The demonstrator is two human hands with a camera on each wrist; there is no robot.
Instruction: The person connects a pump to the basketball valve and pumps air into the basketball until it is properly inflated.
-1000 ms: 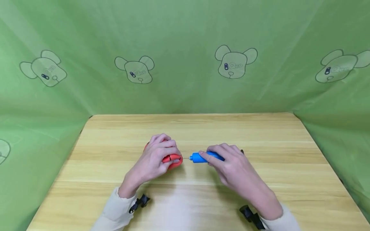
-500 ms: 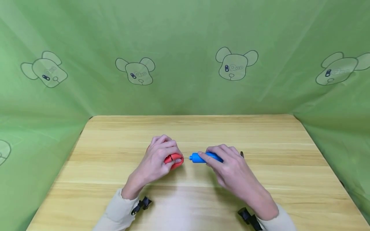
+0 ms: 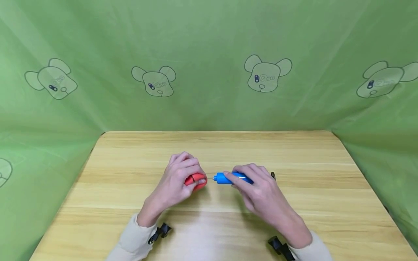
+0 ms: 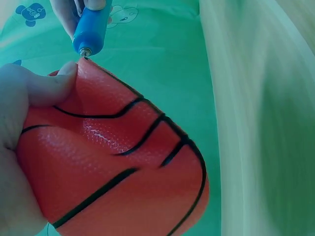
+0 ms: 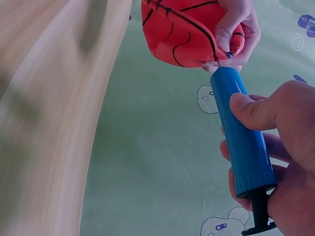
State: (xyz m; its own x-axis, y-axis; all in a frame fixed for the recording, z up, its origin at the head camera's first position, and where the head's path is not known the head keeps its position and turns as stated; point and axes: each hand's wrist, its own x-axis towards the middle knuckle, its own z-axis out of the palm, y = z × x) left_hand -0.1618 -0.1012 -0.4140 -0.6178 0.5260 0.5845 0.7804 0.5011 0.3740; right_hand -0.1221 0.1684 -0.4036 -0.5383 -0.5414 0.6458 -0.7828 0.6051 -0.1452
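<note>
My left hand point(image 3: 177, 177) grips a soft, creased red ball with black lines point(image 4: 118, 147), its thumb pressed near one end. A small blue hand pump point(image 3: 223, 178) lies across the curled fingers of my right hand point(image 3: 262, 192), with the thumb along its barrel. From the pump's tip a thin needle point(image 3: 210, 178) points at the end of the ball under the left hand. Whether the needle sits inside the ball cannot be told. The pump's black handle point(image 5: 260, 211) sticks out a short way at the rear.
Both hands work over a light wooden table point(image 3: 228, 145). Green cloth point(image 3: 209, 36) printed with bear heads hangs behind and at the sides. Black wrist-worn devices point(image 3: 160, 233) show at both cuffs.
Over the last second, both hands shift slightly in the head view, and the gap between pump and ball narrows a little. Both holds stay the same.
</note>
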